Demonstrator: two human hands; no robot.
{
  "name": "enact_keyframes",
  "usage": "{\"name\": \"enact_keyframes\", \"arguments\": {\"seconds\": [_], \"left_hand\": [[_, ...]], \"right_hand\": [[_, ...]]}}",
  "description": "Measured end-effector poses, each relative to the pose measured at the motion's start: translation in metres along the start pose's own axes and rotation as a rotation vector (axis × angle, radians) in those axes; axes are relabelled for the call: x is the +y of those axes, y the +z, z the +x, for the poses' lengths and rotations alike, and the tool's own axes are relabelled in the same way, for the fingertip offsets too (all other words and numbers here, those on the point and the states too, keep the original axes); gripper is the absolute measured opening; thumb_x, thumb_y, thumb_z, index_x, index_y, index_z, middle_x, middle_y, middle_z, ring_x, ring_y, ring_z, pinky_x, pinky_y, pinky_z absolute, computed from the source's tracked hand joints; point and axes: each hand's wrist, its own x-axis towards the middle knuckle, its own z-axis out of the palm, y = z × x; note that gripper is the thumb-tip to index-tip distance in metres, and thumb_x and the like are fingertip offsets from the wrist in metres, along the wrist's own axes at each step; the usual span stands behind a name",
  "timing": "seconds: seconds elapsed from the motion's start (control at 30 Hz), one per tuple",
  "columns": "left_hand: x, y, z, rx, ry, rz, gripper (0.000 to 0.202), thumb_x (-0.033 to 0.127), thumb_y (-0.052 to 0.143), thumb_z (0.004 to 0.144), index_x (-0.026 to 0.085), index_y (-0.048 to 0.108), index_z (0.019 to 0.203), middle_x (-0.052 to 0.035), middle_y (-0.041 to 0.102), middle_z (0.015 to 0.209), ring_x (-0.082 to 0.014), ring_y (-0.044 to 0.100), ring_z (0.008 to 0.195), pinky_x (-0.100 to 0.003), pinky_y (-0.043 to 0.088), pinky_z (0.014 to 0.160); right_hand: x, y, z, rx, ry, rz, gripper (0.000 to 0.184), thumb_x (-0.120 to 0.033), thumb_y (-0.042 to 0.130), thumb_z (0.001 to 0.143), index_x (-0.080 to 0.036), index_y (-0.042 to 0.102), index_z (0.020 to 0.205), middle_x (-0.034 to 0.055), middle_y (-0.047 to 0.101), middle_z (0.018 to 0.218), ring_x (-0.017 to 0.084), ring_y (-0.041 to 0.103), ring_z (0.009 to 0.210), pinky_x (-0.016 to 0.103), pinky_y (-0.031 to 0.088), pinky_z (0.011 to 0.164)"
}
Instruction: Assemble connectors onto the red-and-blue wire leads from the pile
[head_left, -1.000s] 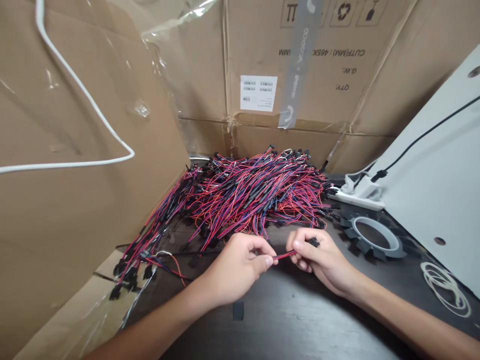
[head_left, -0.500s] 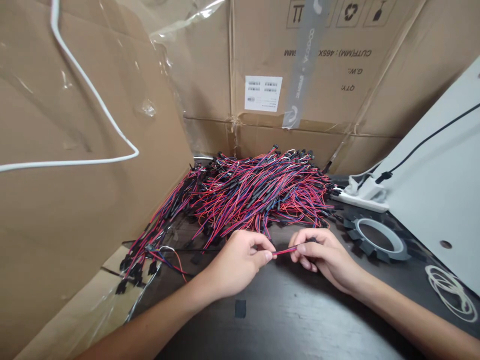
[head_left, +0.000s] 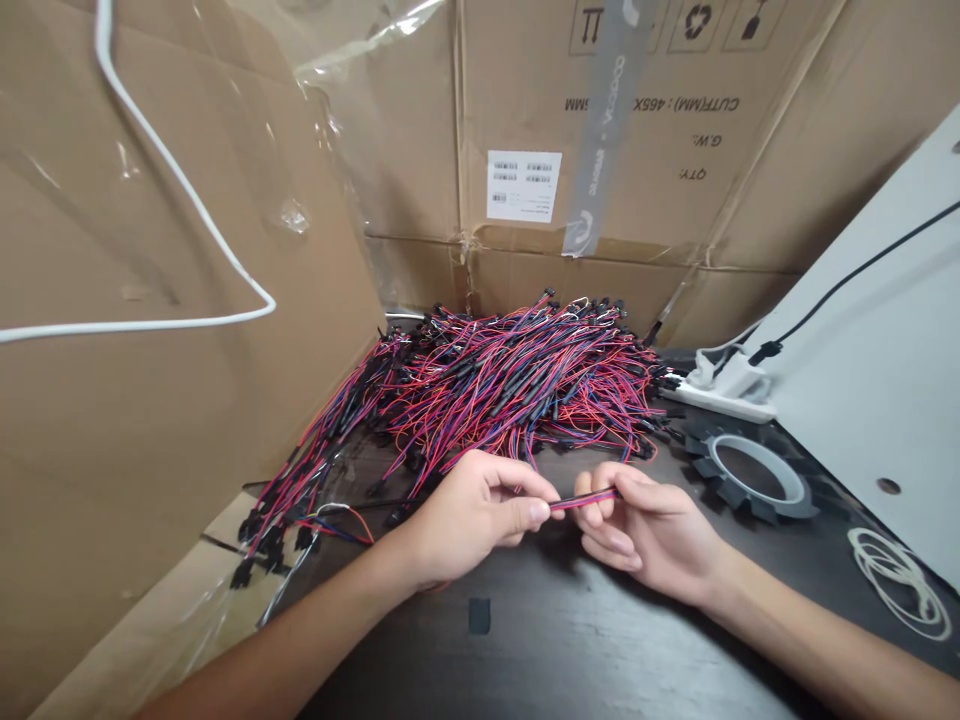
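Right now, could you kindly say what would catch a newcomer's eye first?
Probably the tangled heap of red, blue and black wires before the brown cardboard box. Nearer, the left hand and right hand hold a thin red and black cable between them; to their right lies a grey ring edged with dark tabs.

One head cam, looking forward and down over both forearms. Left hand (head_left: pixel 480 515) and right hand (head_left: pixel 660 525) close, mid-view; wire pile (head_left: pixel 517 385) just beyond, cardboard box (head_left: pixel 660 200) behind that.
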Motion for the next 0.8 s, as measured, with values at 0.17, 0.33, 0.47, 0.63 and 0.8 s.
{"name": "enact_keyframes", "arguments": {"seconds": [0.17, 0.33, 0.47, 0.63, 0.8], "left_hand": [[0.001, -0.003, 0.0, 0.01, -0.02, 0.086, 0.018, 0.024, 0.064, 0.069, 0.008, 0.065, 0.076, 0.0012, 0.049, 0.062, -0.0042, 0.033, 0.046, -0.02, 0.022, 0.043], [0.004, -0.007, 0.001, 0.032, -0.074, 0.362, 0.016, 0.021, 0.057, 0.075, 0.009, 0.067, 0.08, 0.0031, 0.048, 0.057, -0.0068, 0.037, 0.048, -0.02, 0.026, 0.046], [0.009, -0.008, 0.0, 0.031, -0.028, 0.584, 0.016, 0.017, 0.054, 0.076, 0.011, 0.069, 0.077, 0.0012, 0.057, 0.062, -0.0084, 0.045, 0.054, -0.021, 0.034, 0.053], [0.007, -0.01, 0.0, 0.007, 0.058, 0.746, 0.019, 0.014, 0.053, 0.078, 0.012, 0.072, 0.079, -0.0017, 0.066, 0.072, -0.0117, 0.055, 0.066, -0.023, 0.039, 0.065], [0.0, -0.004, -0.002, -0.02, 0.062, 0.839, 0.02, 0.013, 0.054, 0.079, 0.012, 0.073, 0.08, -0.0035, 0.068, 0.074, -0.0129, 0.057, 0.069, -0.024, 0.04, 0.066]], "right_hand": [[-0.007, -0.007, -0.001, 0.003, -0.003, -0.201, 0.019, -0.033, 0.071, 0.076, -0.014, 0.071, 0.071, 0.0054, 0.067, 0.069, 0.008, 0.051, 0.047, 0.018, 0.032, 0.04], [-0.017, -0.018, 0.001, 0.082, -0.035, -0.658, 0.025, -0.036, 0.07, 0.077, -0.012, 0.072, 0.081, 0.0072, 0.067, 0.072, 0.008, 0.052, 0.051, 0.016, 0.035, 0.041], [-0.018, -0.021, 0.001, 0.163, 0.025, -0.781, 0.026, -0.038, 0.07, 0.076, -0.013, 0.067, 0.079, 0.0005, 0.058, 0.06, 0.008, 0.051, 0.048, 0.016, 0.035, 0.04], [-0.022, -0.012, -0.003, 0.097, 0.104, -1.056, 0.026, -0.037, 0.059, 0.083, -0.012, 0.066, 0.082, -0.002, 0.053, 0.055, 0.008, 0.046, 0.049, 0.019, 0.036, 0.047], [-0.02, 0.004, -0.007, -0.04, 0.037, -1.368, 0.027, -0.029, 0.047, 0.09, -0.011, 0.068, 0.088, 0.0008, 0.06, 0.057, 0.011, 0.051, 0.054, 0.023, 0.041, 0.059]]}}
